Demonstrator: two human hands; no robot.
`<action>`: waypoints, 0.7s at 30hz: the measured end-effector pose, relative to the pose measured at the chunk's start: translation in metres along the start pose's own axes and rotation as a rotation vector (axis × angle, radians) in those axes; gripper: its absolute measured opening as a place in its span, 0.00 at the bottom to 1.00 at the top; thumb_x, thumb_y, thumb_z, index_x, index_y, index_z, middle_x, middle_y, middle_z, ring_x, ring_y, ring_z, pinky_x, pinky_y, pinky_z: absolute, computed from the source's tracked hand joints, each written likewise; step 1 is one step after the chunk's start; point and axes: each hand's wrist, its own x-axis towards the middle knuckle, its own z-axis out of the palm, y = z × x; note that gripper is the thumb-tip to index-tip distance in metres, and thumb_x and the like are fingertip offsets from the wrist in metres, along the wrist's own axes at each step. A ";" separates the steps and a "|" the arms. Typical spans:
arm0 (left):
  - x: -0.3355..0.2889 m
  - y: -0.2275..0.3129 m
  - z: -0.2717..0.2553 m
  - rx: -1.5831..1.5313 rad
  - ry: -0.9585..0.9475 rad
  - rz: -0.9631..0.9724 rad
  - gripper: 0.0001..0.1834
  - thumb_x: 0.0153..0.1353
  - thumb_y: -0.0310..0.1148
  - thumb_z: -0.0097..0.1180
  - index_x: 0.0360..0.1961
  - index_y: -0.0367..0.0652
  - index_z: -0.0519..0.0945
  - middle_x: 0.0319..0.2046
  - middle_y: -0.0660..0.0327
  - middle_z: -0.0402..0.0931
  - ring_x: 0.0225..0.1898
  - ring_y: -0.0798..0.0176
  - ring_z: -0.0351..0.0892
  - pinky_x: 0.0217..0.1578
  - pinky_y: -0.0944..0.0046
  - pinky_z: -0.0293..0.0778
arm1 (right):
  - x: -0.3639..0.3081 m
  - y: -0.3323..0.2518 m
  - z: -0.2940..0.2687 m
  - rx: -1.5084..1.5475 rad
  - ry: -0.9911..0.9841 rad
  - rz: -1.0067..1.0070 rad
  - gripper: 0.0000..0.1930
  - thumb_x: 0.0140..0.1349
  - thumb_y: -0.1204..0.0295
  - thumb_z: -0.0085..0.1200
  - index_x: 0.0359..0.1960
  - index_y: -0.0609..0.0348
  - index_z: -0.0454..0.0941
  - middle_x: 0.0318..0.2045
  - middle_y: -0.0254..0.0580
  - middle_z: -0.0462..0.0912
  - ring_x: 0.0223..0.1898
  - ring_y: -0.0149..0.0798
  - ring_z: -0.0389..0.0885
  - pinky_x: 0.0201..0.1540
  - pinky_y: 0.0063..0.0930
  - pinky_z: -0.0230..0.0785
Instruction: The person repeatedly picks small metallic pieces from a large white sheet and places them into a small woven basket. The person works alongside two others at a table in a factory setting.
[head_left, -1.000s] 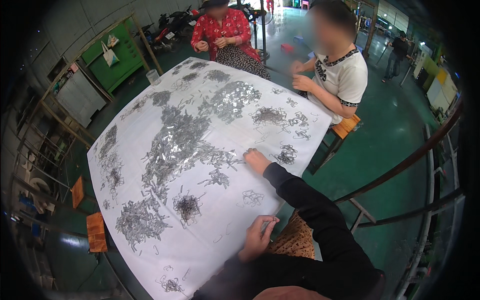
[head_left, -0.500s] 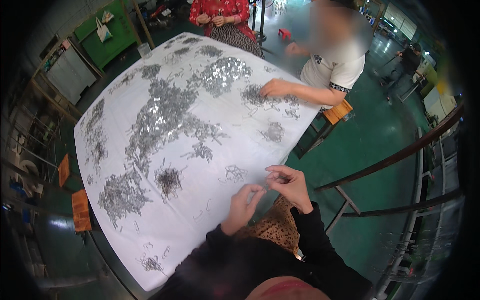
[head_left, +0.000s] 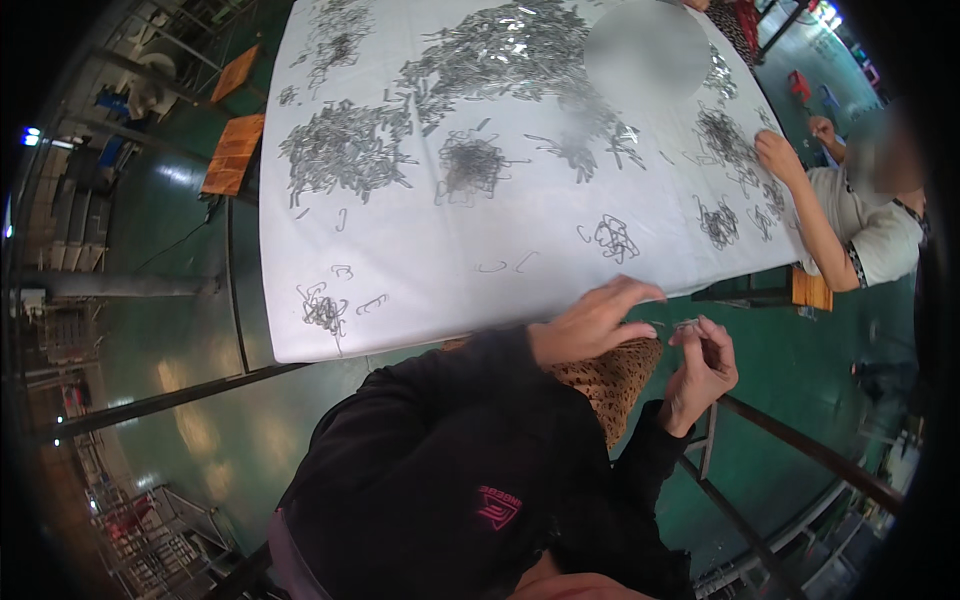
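Note:
My left hand (head_left: 605, 318) is at the table's near edge, its fingers stretched out and apart from the thumb, with nothing plainly held. To its right, past the edge, my right hand (head_left: 705, 372) pinches a small piece of bent metal wire (head_left: 686, 324) between thumb and fingers; its exact shape is too small to tell. A loose cluster of bent wire hooks (head_left: 615, 238) lies on the white-covered table (head_left: 430, 290) just beyond my left hand. Two single wire hooks (head_left: 526, 262) rest left of that cluster.
Big heaps of small flat metal strips (head_left: 345, 150) and a dark tangle of wire hooks (head_left: 472, 165) cover the table farther off. Another small hook pile (head_left: 322, 312) lies near left. A co-worker's hand (head_left: 780, 155) touches a wire pile at the right. Wooden stools (head_left: 235, 155) stand at the left.
The view has swung, so the table sits higher in it. My hands, close together before, have parted; my left fingers have spread while my right still pinches.

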 end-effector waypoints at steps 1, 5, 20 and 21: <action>-0.003 -0.004 -0.008 0.023 0.076 -0.001 0.12 0.59 0.32 0.60 0.43 0.41 0.77 0.38 0.57 0.78 0.45 0.57 0.76 0.45 0.60 0.72 | -0.001 0.002 0.000 -0.001 -0.027 -0.009 0.13 0.50 0.93 0.52 0.36 0.69 0.79 0.27 0.39 0.75 0.25 0.31 0.75 0.29 0.22 0.71; -0.006 -0.065 -0.122 0.623 0.295 -0.231 0.09 0.56 0.29 0.60 0.39 0.42 0.81 0.35 0.54 0.81 0.31 0.53 0.82 0.32 0.59 0.77 | -0.003 0.010 -0.005 -0.005 -0.070 0.004 0.13 0.50 0.93 0.51 0.36 0.68 0.80 0.26 0.37 0.72 0.24 0.30 0.73 0.28 0.22 0.70; -0.019 -0.102 -0.212 0.581 0.675 -0.436 0.08 0.61 0.31 0.56 0.33 0.36 0.79 0.26 0.55 0.80 0.23 0.61 0.78 0.24 0.61 0.74 | -0.002 -0.011 -0.003 -0.048 -0.147 0.175 0.09 0.51 0.88 0.56 0.34 0.68 0.82 0.29 0.35 0.78 0.31 0.25 0.79 0.34 0.16 0.72; -0.012 -0.092 -0.204 0.481 0.636 -0.390 0.07 0.62 0.30 0.55 0.34 0.35 0.79 0.26 0.57 0.79 0.24 0.64 0.77 0.25 0.63 0.74 | -0.004 -0.011 -0.003 -0.046 -0.157 0.197 0.09 0.51 0.87 0.57 0.34 0.68 0.82 0.29 0.34 0.78 0.32 0.25 0.79 0.35 0.16 0.72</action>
